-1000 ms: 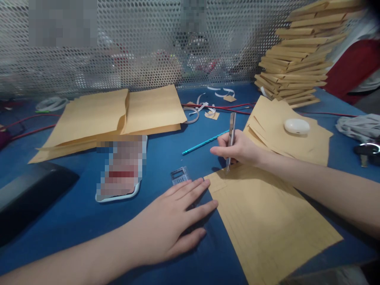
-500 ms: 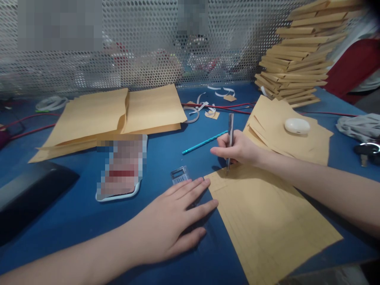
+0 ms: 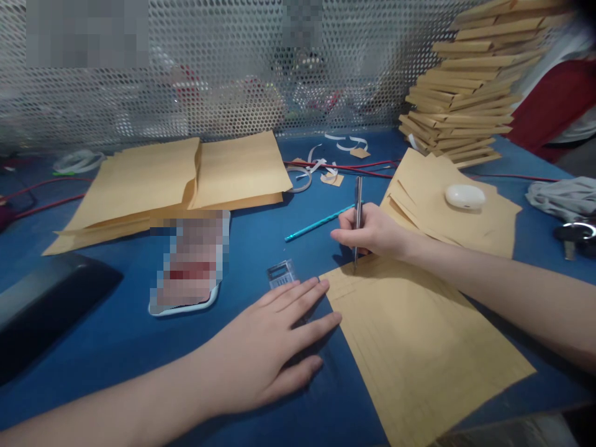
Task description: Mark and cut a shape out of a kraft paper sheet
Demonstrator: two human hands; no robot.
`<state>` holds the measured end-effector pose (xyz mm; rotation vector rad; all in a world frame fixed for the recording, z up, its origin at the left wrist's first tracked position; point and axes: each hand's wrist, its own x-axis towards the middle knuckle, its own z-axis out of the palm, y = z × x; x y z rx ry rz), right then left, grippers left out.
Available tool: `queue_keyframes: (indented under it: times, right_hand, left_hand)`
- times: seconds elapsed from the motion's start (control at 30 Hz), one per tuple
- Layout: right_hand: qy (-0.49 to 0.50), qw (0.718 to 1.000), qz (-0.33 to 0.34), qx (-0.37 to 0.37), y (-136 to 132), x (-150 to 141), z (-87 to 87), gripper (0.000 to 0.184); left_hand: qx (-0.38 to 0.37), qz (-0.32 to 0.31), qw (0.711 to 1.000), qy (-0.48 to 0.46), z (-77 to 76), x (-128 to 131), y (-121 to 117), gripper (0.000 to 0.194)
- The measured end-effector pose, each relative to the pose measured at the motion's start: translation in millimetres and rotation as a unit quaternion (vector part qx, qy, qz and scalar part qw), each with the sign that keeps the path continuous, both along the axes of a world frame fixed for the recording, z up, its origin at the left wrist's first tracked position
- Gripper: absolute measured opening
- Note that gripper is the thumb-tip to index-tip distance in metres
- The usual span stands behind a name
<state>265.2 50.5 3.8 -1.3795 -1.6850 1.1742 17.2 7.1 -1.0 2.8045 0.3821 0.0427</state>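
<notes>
My right hand (image 3: 372, 230) is closed around a slim metallic pen (image 3: 358, 214), held nearly upright. The pen's tip meets the upper left part of a brown kraft paper envelope (image 3: 419, 347), where faint lines show. Flat and with fingers spread, my left hand (image 3: 279, 341) rests at the envelope's left edge, two fingertips touching its corner. Partly under that hand lies a small clear plastic piece (image 3: 280, 273) with a rectangular slot; the rest of it is hidden. A turquoise twisted stick (image 3: 321, 222) lies just left of my right hand.
Further back lie open brown envelopes (image 3: 242, 171), with a phone (image 3: 186, 307) in front of them. A white earbud case (image 3: 464, 196) sits on more paper at right. Behind rises a tall envelope stack (image 3: 465, 93). Keys (image 3: 570, 239), red cables (image 3: 367, 169) and a perforated metal panel (image 3: 223, 74) also show.
The pen in my right hand has shifted very slightly left along the envelope. My left hand stays in place, and the other objects have not moved.
</notes>
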Motion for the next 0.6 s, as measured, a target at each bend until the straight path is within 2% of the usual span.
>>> queue_keyframes:
  times: [0.6]
  right_hand:
    - [0.014,1.0,-0.002,0.0,2.1,2.9,-4.3,0.027]
  left_hand:
    - [0.011,-0.001,1.0,0.011,1.1,-0.5,0.1,0.047]
